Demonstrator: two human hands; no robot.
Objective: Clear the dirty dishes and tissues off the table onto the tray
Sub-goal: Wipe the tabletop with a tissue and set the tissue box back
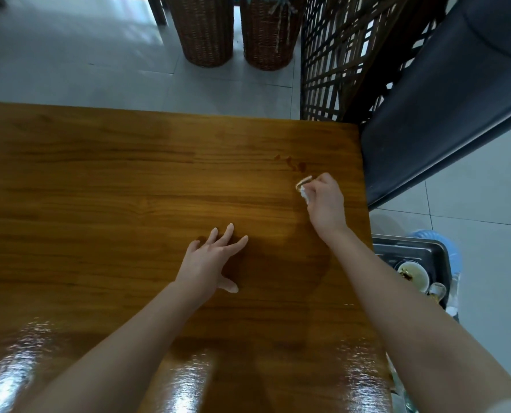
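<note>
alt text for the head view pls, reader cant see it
A person's right hand holds a crumpled tissue in its grip on a wooden table, beside small dark spots. The left hand is spread open nearer the camera, and a tray with a dirty bowl sits off the table's right edge.

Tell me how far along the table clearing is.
Mostly done: no dishes show on the table, and a dirty bowl sits in the tray beside it. In hand: the right hand grips a crumpled tissue near some dark spots; the left hand rests open on the wood. Left: getting that tissue onto the tray.
</note>
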